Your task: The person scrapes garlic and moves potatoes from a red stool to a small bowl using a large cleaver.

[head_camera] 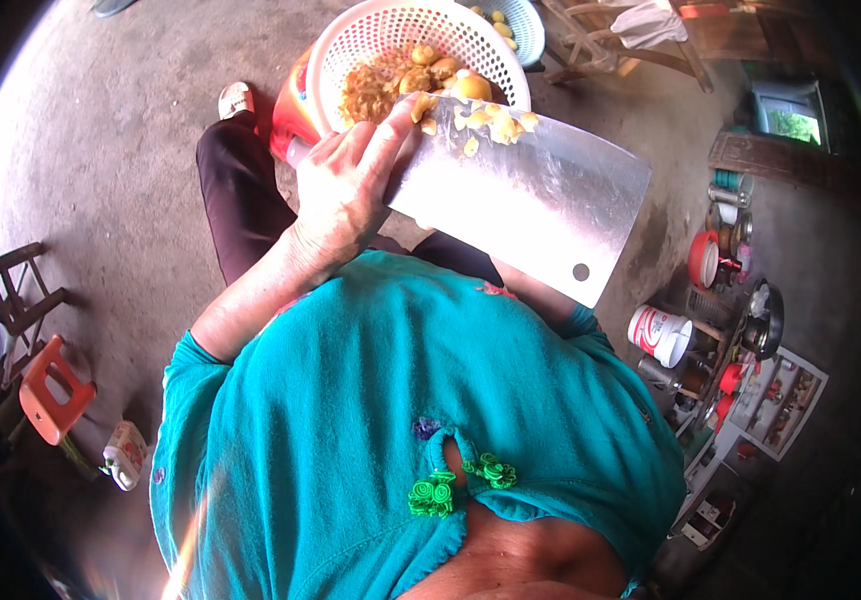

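Note:
My left hand [344, 161] grips a wide metal cleaver [520, 195] at its left end, a finger lying along the blade. A pinkish end, probably of the handle, sticks out behind the hand. Wet yellow scraps [502, 124] cling along the blade's far edge. Behind the blade my right hand is almost wholly hidden; only its forearm [532, 285] shows, so its grip is unclear. Just beyond the cleaver stands a white perforated plastic basket [325, 67]. It holds unpeeled-looking potatoes [414, 80], a heap of brown peelings [370, 90] and a smooth yellow potato [471, 88].
A light-blue basket [528, 26] with yellow potatoes stands behind the white one. Something red [284, 112] is under the white basket. Left are an orange stool [55, 390] and a white jug [127, 454]. A white bucket [659, 335] and pans [764, 322] are at right.

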Motion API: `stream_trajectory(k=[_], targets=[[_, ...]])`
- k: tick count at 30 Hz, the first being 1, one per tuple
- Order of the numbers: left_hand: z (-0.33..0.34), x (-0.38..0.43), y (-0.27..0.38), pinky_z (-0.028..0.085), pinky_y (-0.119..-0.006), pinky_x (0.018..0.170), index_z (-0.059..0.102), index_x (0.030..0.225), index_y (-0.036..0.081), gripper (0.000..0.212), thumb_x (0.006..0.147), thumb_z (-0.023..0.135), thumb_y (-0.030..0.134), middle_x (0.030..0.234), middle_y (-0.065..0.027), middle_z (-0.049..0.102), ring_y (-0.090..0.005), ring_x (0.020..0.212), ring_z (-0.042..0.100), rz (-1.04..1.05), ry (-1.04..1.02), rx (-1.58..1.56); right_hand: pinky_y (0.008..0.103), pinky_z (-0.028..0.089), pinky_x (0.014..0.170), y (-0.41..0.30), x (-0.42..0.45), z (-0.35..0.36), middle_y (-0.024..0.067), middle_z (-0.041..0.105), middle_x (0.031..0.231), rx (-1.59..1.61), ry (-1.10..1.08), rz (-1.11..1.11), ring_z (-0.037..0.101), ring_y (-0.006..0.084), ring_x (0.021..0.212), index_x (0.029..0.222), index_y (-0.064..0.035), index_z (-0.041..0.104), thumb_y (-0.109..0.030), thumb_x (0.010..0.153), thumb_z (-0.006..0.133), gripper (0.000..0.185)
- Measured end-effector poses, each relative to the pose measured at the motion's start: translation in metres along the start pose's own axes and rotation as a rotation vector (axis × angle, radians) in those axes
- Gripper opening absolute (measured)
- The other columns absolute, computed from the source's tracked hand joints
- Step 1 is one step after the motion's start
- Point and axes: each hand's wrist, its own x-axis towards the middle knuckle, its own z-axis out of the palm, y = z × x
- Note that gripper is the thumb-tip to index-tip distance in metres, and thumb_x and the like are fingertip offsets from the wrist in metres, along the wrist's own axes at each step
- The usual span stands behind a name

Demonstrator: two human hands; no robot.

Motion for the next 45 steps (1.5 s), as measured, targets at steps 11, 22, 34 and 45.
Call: stream_trajectory(k=[11, 22, 34, 45], targets=[[0.002, -0.002, -0.010, 0.056, -0.040, 0.065, 0.058, 0.133, 0.006, 0.058, 0.078, 0.073, 0.005, 0.087, -0.0131, 0.067, -0.0312, 0.074, 0.069, -0.081, 0.036, -0.136, 0.0438, 0.056, 0.096, -0.028, 0.002, -0.031, 0.0157, 0.051, 0.141, 0.066, 0.120, -0.094, 0.056, 0.0284, 0.126, 0.145, -0.0061, 0.038, -0.036, 0.099, 0.057, 0.059], [0.000, 0.006, -0.002, 0.054, -0.038, 0.062, 0.057, 0.136, 0.008, 0.058, 0.080, 0.072, 0.009, 0.076, -0.0085, 0.059, -0.0272, 0.066, 0.065, -0.002, 0.021, -0.016, 0.0433, 0.056, 0.097, -0.018, 0.003, -0.020, 0.0158, 0.052, 0.140, -0.002, 0.052, -0.044, 0.057, 0.0283, 0.126, 0.145, -0.0061, 0.039, -0.035, 0.099, 0.057, 0.057], [-0.002, 0.002, 0.002, 0.052, -0.037, 0.060, 0.055, 0.138, 0.008, 0.057, 0.083, 0.070, 0.008, 0.075, -0.0085, 0.057, -0.0263, 0.064, 0.063, 0.002, 0.025, 0.030, 0.0428, 0.055, 0.098, -0.022, 0.002, -0.022, 0.0159, 0.053, 0.140, -0.006, 0.044, -0.054, 0.058, 0.0281, 0.125, 0.144, -0.0060, 0.040, -0.034, 0.099, 0.057, 0.056], [-0.005, 0.002, -0.003, 0.053, -0.037, 0.058, 0.058, 0.134, 0.009, 0.052, 0.084, 0.072, 0.009, 0.074, -0.0079, 0.060, -0.0259, 0.063, 0.064, -0.026, 0.014, -0.078, 0.0424, 0.055, 0.098, -0.028, 0.002, -0.029, 0.0160, 0.053, 0.139, 0.021, 0.035, -0.081, 0.058, 0.0279, 0.125, 0.143, -0.0060, 0.040, -0.032, 0.099, 0.057, 0.054]])
